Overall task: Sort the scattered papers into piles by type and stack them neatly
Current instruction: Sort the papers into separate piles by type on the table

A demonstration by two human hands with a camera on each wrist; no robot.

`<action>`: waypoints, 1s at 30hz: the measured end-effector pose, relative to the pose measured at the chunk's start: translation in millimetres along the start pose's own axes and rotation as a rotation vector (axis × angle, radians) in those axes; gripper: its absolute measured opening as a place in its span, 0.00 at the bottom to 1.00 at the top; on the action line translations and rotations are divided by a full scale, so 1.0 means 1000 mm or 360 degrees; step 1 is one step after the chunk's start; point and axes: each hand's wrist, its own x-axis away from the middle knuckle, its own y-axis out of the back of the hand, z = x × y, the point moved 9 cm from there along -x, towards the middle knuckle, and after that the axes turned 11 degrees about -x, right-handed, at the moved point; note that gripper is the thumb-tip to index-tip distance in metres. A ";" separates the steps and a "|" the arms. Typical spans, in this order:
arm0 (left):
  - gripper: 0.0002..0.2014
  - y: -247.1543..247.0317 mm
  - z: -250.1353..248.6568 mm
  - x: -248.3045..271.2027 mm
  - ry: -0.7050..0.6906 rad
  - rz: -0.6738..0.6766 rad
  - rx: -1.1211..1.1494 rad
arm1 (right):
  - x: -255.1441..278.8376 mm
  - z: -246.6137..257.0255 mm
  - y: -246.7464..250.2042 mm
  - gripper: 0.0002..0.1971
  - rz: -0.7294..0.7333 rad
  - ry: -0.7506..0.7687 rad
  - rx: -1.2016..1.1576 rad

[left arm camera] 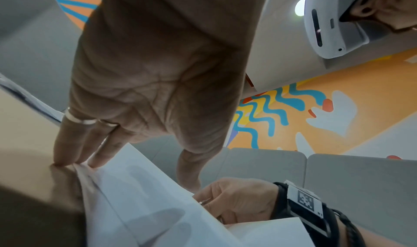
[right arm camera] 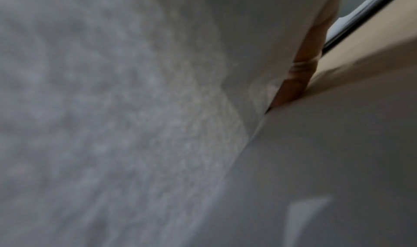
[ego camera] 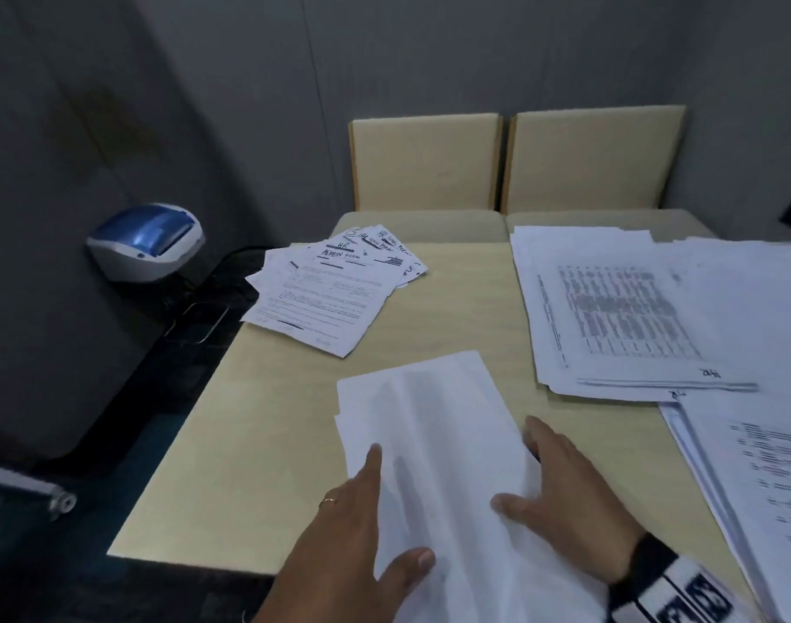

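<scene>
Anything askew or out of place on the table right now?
Yes. The HR forms pile at the far left is fanned out crookedly, its corner overhanging the table edge. The blank sheets between the left hand and right hand are buckled, not flat.

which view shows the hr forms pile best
Head view: the HR forms pile lies fanned at the table's far left, headings legible. The left wrist view shows at most a paper edge; the right wrist view shows only blurred blank paper.
</scene>
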 end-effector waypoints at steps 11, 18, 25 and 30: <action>0.59 -0.015 0.027 -0.015 0.0113 -0.0096 0.0287 | -0.006 -0.002 -0.006 0.22 0.0129 0.0070 -0.0430; 0.17 0.040 0.030 -0.035 0.0431 -0.0670 0.0995 | -0.002 0.027 0.061 0.34 -0.0155 0.0424 -0.1369; 0.19 0.082 -0.087 -0.099 -0.0151 -0.0099 0.0966 | 0.003 0.008 0.144 0.19 -0.0551 0.0658 -0.1896; 0.08 0.104 -0.175 -0.150 -0.0460 -0.0150 0.1061 | 0.006 -0.062 0.166 0.14 -0.0942 0.0470 -0.2077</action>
